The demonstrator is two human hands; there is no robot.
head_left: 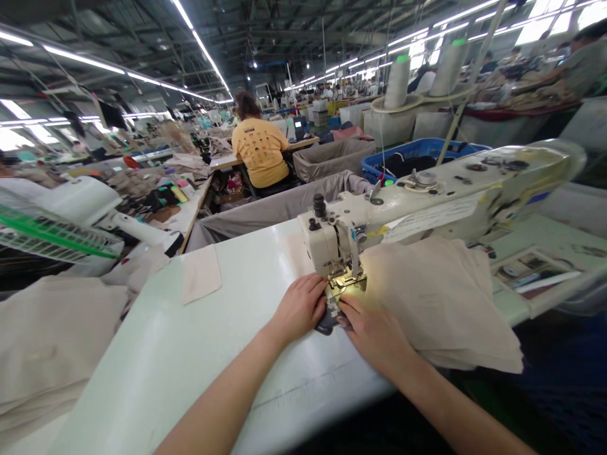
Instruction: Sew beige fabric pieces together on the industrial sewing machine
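Observation:
Both hands are at the needle area of a white sewing machine [403, 202]. My left hand [301, 306] rests left of the presser foot, its fingers bent and close together. On the other side, my right hand [372, 328] has curled fingertips near a small dark patterned piece [333, 308] in front of the lit needle plate. Whether either hand grips that piece is too small to tell. A stack of beige cloth [436, 297] lies just right of the machine head, beside my right hand. One small beige piece [202, 273] lies flat on the pale table [190, 354].
More beige cloth [52, 341] is piled at the left, near a white fan [71, 221]. Behind the table are a grey cloth-lined bin [270, 202] and a blue basket [412, 151]. A person in a yellow shirt [260, 148] sits beyond. Thread cones [397, 82] stand at the right.

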